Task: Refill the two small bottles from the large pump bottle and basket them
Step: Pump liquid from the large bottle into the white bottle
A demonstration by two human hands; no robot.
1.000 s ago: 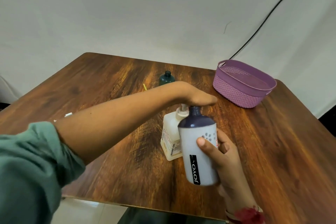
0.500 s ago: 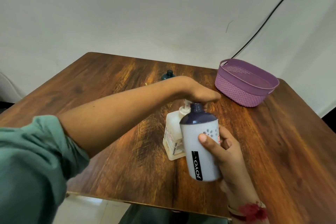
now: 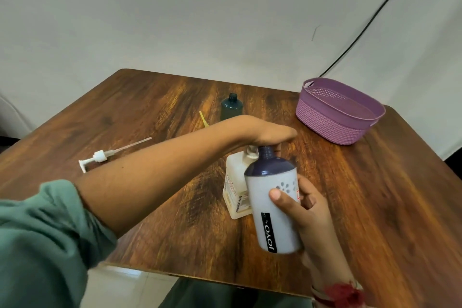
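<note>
The grey bottle [image 3: 263, 199], dark-domed with JOYO printed down its side, is held off the table [image 3: 380, 197] near its front edge. Its open neck is tipped up to the spout of the large pump bottle [image 3: 235, 191], which stands just behind it. The right hand [image 3: 308, 211] wraps the bottle's middle, thumb across the front and fingers curled round the far side. The plastic looks smooth and probably thin-walled. It is likely light now and heavier as it fills, so a firm hold at mid-body, not a squeeze, seems the safe one, with the neck kept steady under the spout. The left hand [image 3: 272, 132] lies palm-down and flat on the pump head, fingers straight and pressing, not gripping. It covers the head and spout so fully that I cannot tell whether liquid is flowing or whether the spout sits inside the neck. The fill level of the grey bottle is hidden by its opaque wall, and the pump bottle's lower right side is hidden behind it. Farther back stands the small teal bottle [image 3: 232, 107], uncapped, its base cut off by the left forearm. A thin yellow strip [image 3: 203, 119] lies just beside it. A loose pump [image 3: 100, 157] with its dip tube lies well apart to the left. The purple basket [image 3: 325, 124] sits at the far right corner, with nothing visible inside, though its floor is partly hidden by the near wall. No caps are in view, and a red thread [image 3: 343, 292] circles the right wrist
</note>
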